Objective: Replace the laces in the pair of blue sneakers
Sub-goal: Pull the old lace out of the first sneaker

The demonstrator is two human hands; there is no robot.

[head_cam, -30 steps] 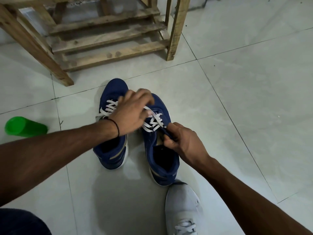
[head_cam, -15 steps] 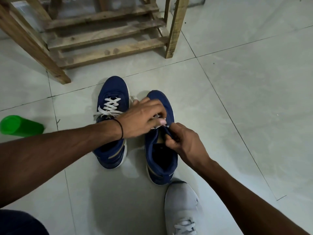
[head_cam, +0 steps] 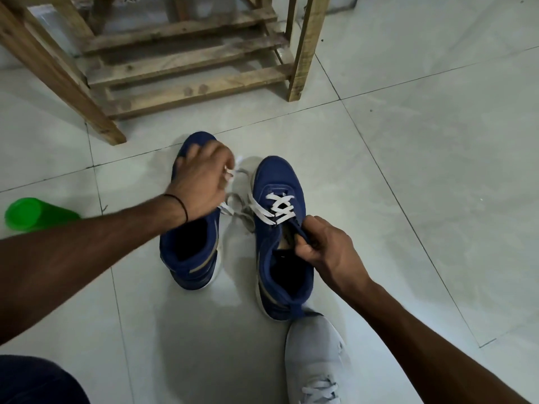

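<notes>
Two blue sneakers stand side by side on the tiled floor. The right sneaker carries a white lace crossed over its front. My right hand pinches its blue tongue at the opening. My left hand hovers over the left sneaker and grips the loose white lace end, which runs slack from the right sneaker across the gap. My hand hides the left sneaker's own lacing.
A wooden slatted rack stands just beyond the sneakers. A green cylindrical container lies on the floor at the left. My foot in a grey shoe rests right behind the right sneaker's heel. Pale floor tiles stretch to the right.
My left hand has moved left from the right sneaker's lacing to above the left sneaker, drawing the white lace end out with it. My right hand stays on the tongue.
</notes>
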